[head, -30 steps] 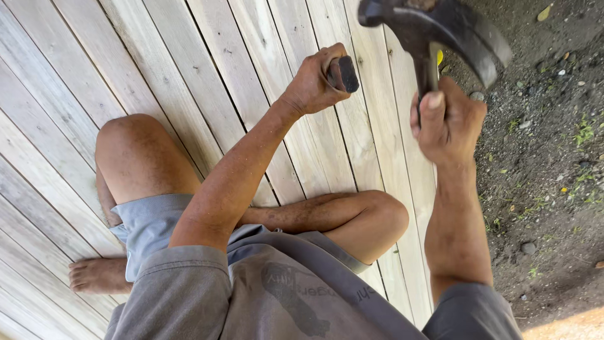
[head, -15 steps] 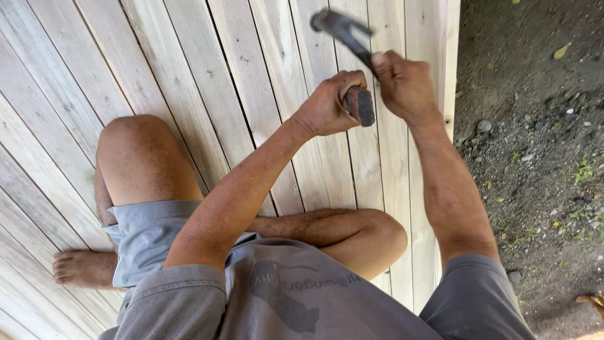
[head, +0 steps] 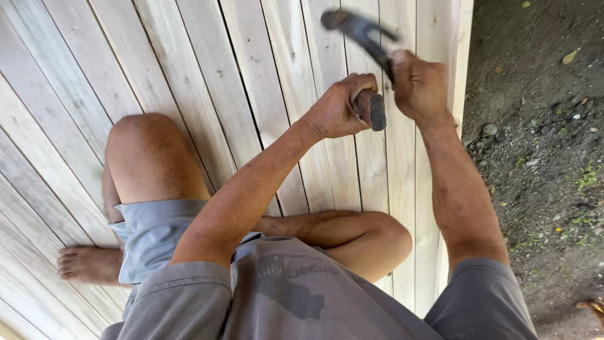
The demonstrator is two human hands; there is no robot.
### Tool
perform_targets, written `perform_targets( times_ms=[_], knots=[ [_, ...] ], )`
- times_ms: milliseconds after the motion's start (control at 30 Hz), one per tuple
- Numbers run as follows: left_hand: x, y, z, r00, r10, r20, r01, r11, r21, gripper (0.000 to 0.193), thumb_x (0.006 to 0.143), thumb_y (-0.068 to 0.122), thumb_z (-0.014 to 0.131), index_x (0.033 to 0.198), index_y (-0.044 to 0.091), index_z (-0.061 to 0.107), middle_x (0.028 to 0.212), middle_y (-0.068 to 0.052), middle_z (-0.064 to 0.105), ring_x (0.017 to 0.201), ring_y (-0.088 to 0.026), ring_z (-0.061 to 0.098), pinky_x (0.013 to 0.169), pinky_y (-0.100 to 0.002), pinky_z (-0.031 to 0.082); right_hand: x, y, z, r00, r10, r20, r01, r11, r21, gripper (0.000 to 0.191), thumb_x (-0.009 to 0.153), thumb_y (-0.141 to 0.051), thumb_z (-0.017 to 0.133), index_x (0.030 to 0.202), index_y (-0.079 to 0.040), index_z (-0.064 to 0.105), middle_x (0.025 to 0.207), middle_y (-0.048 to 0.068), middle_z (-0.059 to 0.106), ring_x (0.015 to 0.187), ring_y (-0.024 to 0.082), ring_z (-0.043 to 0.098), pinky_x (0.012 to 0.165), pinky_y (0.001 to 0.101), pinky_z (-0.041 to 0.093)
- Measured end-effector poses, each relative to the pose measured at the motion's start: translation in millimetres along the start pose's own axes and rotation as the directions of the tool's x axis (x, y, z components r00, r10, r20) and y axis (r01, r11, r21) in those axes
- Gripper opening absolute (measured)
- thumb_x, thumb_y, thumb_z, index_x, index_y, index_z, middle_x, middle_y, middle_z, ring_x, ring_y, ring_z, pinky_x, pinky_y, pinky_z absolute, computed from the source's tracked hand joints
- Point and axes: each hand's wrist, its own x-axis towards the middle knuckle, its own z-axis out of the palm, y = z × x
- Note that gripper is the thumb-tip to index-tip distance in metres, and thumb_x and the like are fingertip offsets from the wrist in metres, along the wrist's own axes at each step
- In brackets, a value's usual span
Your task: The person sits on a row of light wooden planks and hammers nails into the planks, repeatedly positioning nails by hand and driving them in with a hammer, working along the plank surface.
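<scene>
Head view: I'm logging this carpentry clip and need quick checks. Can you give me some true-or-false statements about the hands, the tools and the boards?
1. The right hand grips a hammer. True.
2. The left hand is flat on the boards, empty. False: it is closed around a short dark cylindrical tool, held beside the right hand.
3. The person is sitting on pale wooden planks. True.
4. The person wears shoes. False: the one foot in view, a bare foot, rests on the planks.
5. Dark soil lies to the right of the plank edge. True.
</scene>
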Motion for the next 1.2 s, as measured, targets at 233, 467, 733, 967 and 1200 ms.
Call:
perform_targets(
  times_ms=[233,467,733,967,1200],
  knots=[
    [0.1,3.0,0.1,1.0,0.002,0.024,-0.001,1.0,-0.014,0.036,0.076,0.016,0.083,0.098,0.008,0.055,0.093,-0.005,0.063,0.091,-0.027,0.061,0.085,-0.039,0.055,4.1,7.9,4.6,0.966,-0.256,-0.04,0.258,0.964,0.063,0.049,0.119,-0.039,0.049,0.092,-0.001,0.063,0.069,0.012,0.059,0.057,0.024,0.054,0.049,0.0389,0.041],
    [2.5,-1.1,-0.9,0.999,0.045,-0.001,-0.045,0.999,-0.004,0.038,0.075,0.017,0.083,0.099,0.008,0.056,0.093,-0.006,0.062,0.091,-0.029,0.06,0.085,-0.041,0.054,3.9,-1.6,3.1,0.984,-0.146,-0.098,0.165,0.96,0.227,0.046,0.115,-0.039,0.041,0.095,-0.003,0.059,0.062,0.012,0.059,0.048,0.022,0.056,0.047,0.0377,0.045],
    [2.2,4.1,-1.0,1.0,-0.002,0.031,0.004,0.997,-0.08,0.036,0.076,0.019,0.083,0.098,0.009,0.057,0.094,-0.003,0.065,0.092,-0.027,0.062,0.084,-0.04,0.055,9.8,-6.7,4.5,0.993,0.012,0.118,0.026,0.949,-0.313,0.056,0.121,-0.039,0.039,0.086,-0.005,0.067,0.058,0.01,0.056,0.05,0.023,0.053,0.047,0.0392,0.044],
    [3.2,0.8,-0.6,0.999,-0.023,0.037,0.023,1.0,0.004,0.039,0.074,0.018,0.085,0.099,0.01,0.056,0.092,-0.004,0.063,0.091,-0.027,0.06,0.085,-0.04,0.055,0.9,13.3,8.6,0.992,-0.083,-0.093,0.105,0.96,0.261,0.051,0.11,-0.043,0.037,0.091,-0.001,0.061,0.063,0.019,0.056,0.05,0.035,0.056,0.048,0.0453,0.044],
    [-0.6,3.2,0.9,0.997,0.059,-0.042,-0.063,0.993,-0.098,0.039,0.077,0.017,0.085,0.1,0.009,0.055,0.094,-0.007,0.063,0.092,-0.029,0.061,0.084,-0.041,0.053,2.7,-2.7,28.5,0.99,0.139,0.02,-0.129,0.957,-0.26,0.054,0.115,-0.04,0.044,0.084,-0.004,0.068,0.066,0.026,0.063,0.058,0.046,0.058,0.056,0.0528,0.046]
  ],
)
